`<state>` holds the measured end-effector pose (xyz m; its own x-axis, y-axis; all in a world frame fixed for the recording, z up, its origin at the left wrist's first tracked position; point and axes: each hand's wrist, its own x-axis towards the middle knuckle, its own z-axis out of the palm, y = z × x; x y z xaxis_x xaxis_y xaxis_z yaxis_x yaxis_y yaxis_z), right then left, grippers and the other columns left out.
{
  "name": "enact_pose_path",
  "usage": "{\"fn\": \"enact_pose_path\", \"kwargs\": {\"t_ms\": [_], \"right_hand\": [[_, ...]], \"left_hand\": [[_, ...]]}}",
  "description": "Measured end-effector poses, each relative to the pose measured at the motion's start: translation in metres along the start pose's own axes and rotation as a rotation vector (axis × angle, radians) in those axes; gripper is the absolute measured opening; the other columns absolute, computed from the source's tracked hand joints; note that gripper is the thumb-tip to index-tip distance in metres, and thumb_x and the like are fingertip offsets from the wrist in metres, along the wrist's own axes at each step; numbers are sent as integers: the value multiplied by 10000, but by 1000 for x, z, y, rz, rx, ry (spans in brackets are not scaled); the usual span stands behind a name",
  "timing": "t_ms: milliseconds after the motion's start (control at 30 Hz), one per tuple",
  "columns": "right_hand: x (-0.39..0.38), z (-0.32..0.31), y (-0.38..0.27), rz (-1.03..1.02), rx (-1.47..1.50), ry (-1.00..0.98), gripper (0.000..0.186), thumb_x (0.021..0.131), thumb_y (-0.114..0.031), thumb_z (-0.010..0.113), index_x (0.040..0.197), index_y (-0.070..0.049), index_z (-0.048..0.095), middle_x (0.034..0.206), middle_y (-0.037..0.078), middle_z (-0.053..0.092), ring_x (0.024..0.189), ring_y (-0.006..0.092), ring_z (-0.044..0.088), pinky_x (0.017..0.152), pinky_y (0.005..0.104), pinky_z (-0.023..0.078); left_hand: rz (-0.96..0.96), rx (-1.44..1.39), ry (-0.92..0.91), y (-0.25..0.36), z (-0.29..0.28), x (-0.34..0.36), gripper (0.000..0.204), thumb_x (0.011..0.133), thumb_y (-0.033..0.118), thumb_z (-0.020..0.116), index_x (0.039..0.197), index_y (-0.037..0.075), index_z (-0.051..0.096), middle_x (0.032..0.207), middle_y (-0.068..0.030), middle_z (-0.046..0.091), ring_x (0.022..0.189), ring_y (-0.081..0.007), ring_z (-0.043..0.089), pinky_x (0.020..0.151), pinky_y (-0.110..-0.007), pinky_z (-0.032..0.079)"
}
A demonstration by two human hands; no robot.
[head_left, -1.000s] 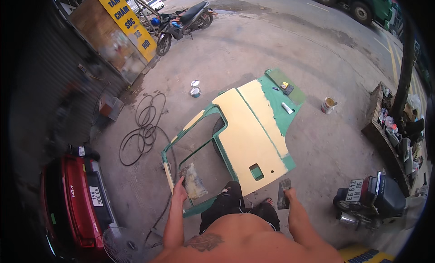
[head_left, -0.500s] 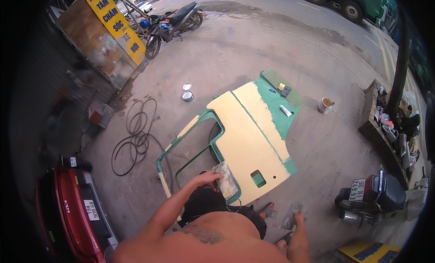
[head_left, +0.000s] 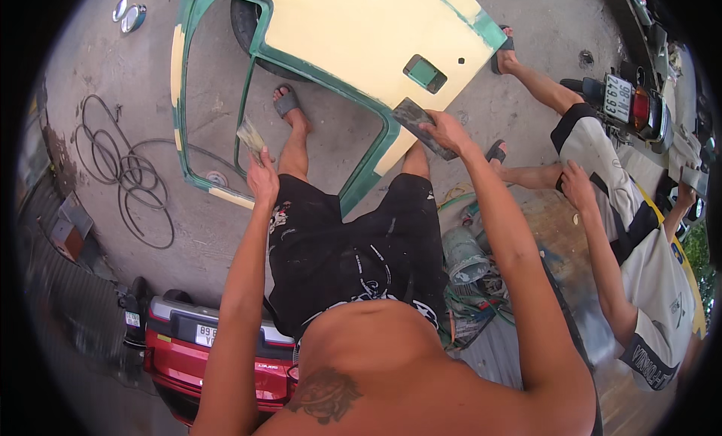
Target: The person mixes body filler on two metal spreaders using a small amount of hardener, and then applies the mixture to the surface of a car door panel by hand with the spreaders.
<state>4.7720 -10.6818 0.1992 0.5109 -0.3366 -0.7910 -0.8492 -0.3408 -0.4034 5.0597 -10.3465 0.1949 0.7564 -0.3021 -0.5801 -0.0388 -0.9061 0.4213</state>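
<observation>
A green vehicle body panel (head_left: 346, 34), largely coated in cream filler, spreads in front of me, with a large window opening at its left. My left hand (head_left: 262, 179) grips a thin, cream-smeared putty spreader (head_left: 251, 137) above the near part of that opening. In my right hand (head_left: 449, 132) is a flat, dark grey rectangular plate (head_left: 414, 119), held at the panel's near edge below a small rectangular cutout (head_left: 425, 73). Whether the plate touches the panel I cannot tell.
A co-worker (head_left: 602, 165) in pale clothes is at the right, one foot by the panel's corner. Beside my right leg stands a grey bucket-like container (head_left: 465, 255) among hoses. A coiled hose (head_left: 124, 173) lies left, an open can (head_left: 133, 19) far left. Behind is a red car (head_left: 173, 361).
My view has tipped down and turned toward my legs. The right hand has come up from low at the right to the panel's edge. A co-worker now shows at the right.
</observation>
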Motion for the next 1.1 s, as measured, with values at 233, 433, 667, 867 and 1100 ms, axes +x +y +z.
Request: {"fn": "enact_pose_path", "kwargs": {"t_ms": [233,433,667,867,1100], "right_hand": [[81,95,54,188,73,-308,401,897,-282,592,1165,16,595,1056,271,639,1021,398,609,897,420,451],[100,152,122,186,110,-103,432,923,-373,559,1174,-23,599,1010,258,650,986,403,619,858,447,467],[121,161,84,130,340,19,420,920,-353,573,1182,-25,599,941,247,663,927,384,637,818,428,479],[122,180,74,169,447,28,423,911,-322,580,1222,-34,588,953,238,668,930,347,644,827,401,481],[124,173,88,184,453,11,434,900,-320,593,1230,-38,588,979,204,682,935,342,642,849,387,478]], "left_hand": [[89,413,-180,-66,43,-29,538,1007,383,400,1240,-88,514,1115,-263,582,1089,-405,513,994,-465,346],[87,461,-231,-63,68,-21,506,1008,373,403,1213,-68,544,1129,-253,578,1064,-427,508,979,-475,356],[123,535,-284,-56,82,-20,449,1006,350,410,1184,-32,564,1105,-240,586,1042,-417,517,958,-466,373],[113,557,-309,-51,79,-23,446,1005,341,411,1202,-30,560,1104,-235,588,1047,-405,520,966,-450,369],[162,566,-284,-59,88,-19,484,1002,342,420,1340,2,486,1109,-226,594,1074,-382,526,989,-452,350]]}}
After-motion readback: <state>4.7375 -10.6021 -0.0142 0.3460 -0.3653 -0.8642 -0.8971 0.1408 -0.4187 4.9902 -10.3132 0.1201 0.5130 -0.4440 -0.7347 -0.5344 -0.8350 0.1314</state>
